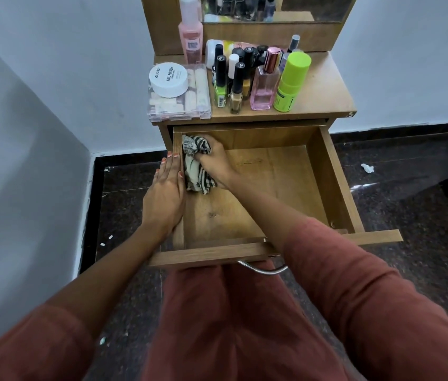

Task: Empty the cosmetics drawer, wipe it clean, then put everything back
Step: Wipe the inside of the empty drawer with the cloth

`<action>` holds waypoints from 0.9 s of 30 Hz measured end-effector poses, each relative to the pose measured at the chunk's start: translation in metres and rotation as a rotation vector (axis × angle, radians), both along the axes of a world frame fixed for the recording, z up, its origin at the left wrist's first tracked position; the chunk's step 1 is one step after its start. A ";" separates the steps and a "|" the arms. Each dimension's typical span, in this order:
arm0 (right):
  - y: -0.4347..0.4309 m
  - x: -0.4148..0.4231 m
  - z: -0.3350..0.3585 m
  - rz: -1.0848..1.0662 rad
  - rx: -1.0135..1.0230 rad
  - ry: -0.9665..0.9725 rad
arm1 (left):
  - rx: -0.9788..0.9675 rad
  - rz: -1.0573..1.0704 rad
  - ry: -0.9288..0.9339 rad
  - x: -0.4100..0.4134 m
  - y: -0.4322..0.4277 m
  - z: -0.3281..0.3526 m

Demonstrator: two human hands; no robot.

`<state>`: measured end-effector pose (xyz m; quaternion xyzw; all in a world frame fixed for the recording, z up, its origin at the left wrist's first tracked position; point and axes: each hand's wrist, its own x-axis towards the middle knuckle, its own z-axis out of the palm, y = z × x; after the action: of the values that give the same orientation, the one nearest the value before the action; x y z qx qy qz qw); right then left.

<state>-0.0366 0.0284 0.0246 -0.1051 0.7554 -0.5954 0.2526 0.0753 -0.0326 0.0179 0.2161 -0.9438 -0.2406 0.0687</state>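
The wooden drawer (330,171) is pulled out and holds only a cloth. My right hand (214,158) grips a black-and-white striped cloth (196,171) against the drawer's back left corner. My left hand (166,188) lies flat with straight fingers on the drawer's left wall. The cosmetics stand on the dresser top (324,89): a clear plastic box (178,103) with a white nail polish remover tub (168,79) on it, several nail polish bottles (228,81), a pink perfume bottle (264,83), a green tube (292,81) and a tall pink bottle (190,34).
A mirror (272,8) rises behind the dresser top. Grey walls stand to the left and behind. The floor is dark stone (409,188) with a scrap of white paper (367,168). A metal handle (264,269) hangs under the drawer front, above my knees.
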 end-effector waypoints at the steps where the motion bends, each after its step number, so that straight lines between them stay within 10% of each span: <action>1: 0.002 0.001 0.000 0.045 -0.002 -0.013 | 0.009 0.006 0.005 0.000 0.000 0.000; 12: 0.051 0.061 0.002 0.501 0.187 -0.357 | 0.057 0.038 0.024 -0.001 -0.001 -0.006; 27: 0.007 0.015 0.016 0.021 0.093 -0.219 | 0.047 0.039 0.031 0.000 0.001 -0.004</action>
<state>-0.0213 0.0354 0.0403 -0.0357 0.7488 -0.5650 0.3447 0.0752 -0.0318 0.0141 0.2321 -0.9323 -0.2648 0.0830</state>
